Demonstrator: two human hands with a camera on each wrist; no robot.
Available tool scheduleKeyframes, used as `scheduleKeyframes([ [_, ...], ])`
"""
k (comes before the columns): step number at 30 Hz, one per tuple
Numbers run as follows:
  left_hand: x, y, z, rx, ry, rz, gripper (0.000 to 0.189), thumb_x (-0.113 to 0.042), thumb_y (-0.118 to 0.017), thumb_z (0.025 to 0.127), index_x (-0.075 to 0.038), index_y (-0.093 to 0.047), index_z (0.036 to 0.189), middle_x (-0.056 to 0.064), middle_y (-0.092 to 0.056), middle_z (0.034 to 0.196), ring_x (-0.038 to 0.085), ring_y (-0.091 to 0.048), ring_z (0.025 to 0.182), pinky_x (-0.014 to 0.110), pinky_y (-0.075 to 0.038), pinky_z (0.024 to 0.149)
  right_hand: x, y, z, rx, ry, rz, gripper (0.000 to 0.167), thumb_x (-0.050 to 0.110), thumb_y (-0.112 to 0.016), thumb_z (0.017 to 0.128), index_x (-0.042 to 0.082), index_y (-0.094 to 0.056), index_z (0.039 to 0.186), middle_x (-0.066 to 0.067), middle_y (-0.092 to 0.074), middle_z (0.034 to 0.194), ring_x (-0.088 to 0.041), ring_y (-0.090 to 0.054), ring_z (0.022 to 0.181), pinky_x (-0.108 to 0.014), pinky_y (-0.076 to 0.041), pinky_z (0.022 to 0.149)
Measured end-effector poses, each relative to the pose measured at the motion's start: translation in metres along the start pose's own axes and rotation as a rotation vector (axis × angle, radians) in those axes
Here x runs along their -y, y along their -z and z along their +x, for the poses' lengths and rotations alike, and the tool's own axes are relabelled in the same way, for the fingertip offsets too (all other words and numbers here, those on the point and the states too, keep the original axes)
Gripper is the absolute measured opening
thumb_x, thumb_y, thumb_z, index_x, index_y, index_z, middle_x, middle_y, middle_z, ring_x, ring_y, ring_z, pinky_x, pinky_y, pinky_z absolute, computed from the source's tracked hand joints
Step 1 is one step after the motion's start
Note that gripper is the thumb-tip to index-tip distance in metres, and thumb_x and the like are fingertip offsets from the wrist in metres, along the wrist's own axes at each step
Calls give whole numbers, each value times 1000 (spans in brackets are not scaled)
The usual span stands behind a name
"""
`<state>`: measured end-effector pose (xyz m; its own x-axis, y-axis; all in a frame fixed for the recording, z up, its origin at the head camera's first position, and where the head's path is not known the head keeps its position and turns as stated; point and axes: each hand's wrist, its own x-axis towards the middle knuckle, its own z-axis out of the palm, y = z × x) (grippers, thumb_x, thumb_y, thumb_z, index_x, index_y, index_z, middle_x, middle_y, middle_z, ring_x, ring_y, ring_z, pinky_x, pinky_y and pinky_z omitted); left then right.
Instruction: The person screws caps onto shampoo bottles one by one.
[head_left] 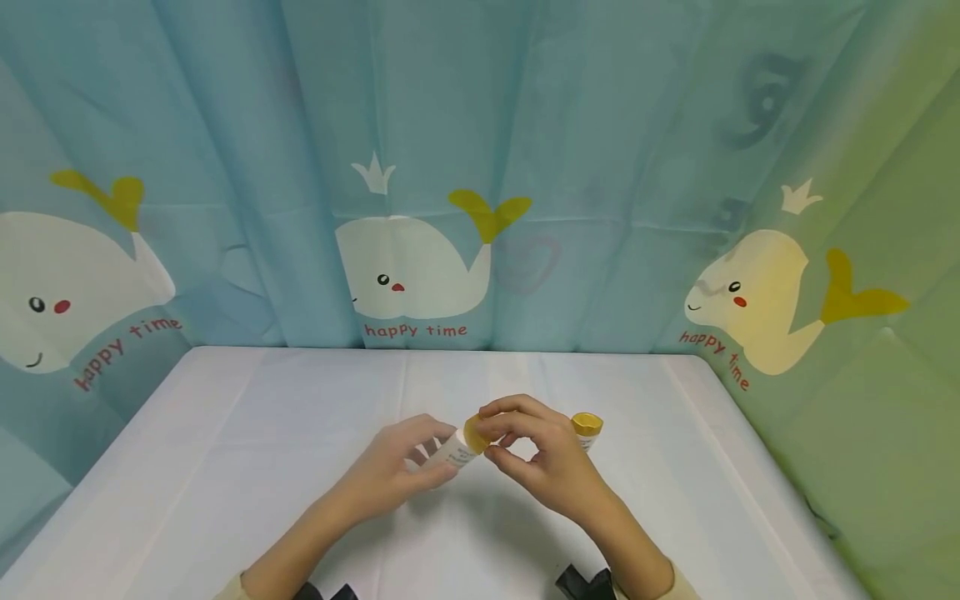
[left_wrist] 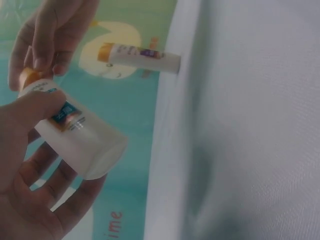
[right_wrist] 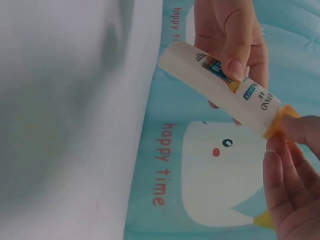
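Note:
A white bottle (head_left: 456,451) with a printed label is held tilted above the table. My left hand (head_left: 390,468) grips its body, thumb across the label, as the left wrist view shows. On the bottle's upper end is a yellow-orange cap (right_wrist: 280,122), pinched between the thumb and fingers of my right hand (head_left: 551,457). Whether the cap is loose or tight I cannot tell. A second white bottle (left_wrist: 137,58) with a similar cap stands upright on the table, partly hidden behind my right hand in the head view.
A white cloth covers the table (head_left: 300,400). Behind it and at both sides hangs a blue-green curtain (head_left: 600,167) printed with whales. Black bands (head_left: 587,583) show near both wrists at the bottom of the head view.

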<state>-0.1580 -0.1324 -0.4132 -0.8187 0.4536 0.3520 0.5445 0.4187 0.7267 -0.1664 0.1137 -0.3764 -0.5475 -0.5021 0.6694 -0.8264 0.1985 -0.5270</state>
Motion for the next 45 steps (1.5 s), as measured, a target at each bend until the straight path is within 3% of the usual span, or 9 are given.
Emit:
scheduleKeyframes([
  [13, -4, -3, 0, 10, -16, -20, 29, -26, -76, 89, -30, -67, 116, -15, -65, 101, 6, -60, 85, 27, -56, 71, 1, -1, -2, 3, -57, -30, 19, 11, -77, 86, 19, -71, 103, 1, -68, 115, -15, -65, 106, -29, -57, 78],
  [17, -6, -1, 0, 1, -28, -2, 28, -27, -76, 89, -27, -67, 116, -14, -65, 101, 5, -60, 85, 26, -56, 70, 0, -1, -2, 6, -43, -16, 22, 10, -77, 87, 16, -71, 108, 0, -68, 114, -15, -65, 106, -27, -58, 75],
  [23, -7, 2, 0, -13, 8, 8, 29, -28, -76, 89, -28, -67, 116, -15, -65, 103, 6, -60, 85, 26, -57, 71, 0, -1, -1, 13, -23, -1, 27, 8, -76, 87, 14, -70, 113, -2, -68, 116, -16, -65, 105, -25, -57, 73],
  [31, -3, 1, -1, -13, 1, 9, 29, -31, -74, 90, -25, -67, 118, -13, -66, 102, 6, -59, 84, 26, -56, 70, 0, 0, -2, 37, -22, 21, 33, -4, -72, 85, 12, -69, 114, -4, -66, 120, -17, -66, 104, -23, -58, 74],
  [37, -4, 0, 1, 4, 33, -1, 29, -32, -75, 90, -32, -67, 117, -17, -64, 102, 6, -60, 85, 26, -56, 71, 0, 0, -2, 35, -28, -8, 31, 3, -75, 86, 15, -70, 114, -2, -66, 119, -17, -64, 109, -26, -57, 77],
  [45, -4, -3, 0, 2, -44, -8, 29, -26, -75, 89, -31, -67, 116, -16, -65, 100, 5, -60, 83, 26, -56, 69, 1, -1, -3, 36, -42, -48, 29, 14, -78, 87, 19, -70, 115, 2, -66, 121, -16, -63, 111, -29, -57, 82],
])
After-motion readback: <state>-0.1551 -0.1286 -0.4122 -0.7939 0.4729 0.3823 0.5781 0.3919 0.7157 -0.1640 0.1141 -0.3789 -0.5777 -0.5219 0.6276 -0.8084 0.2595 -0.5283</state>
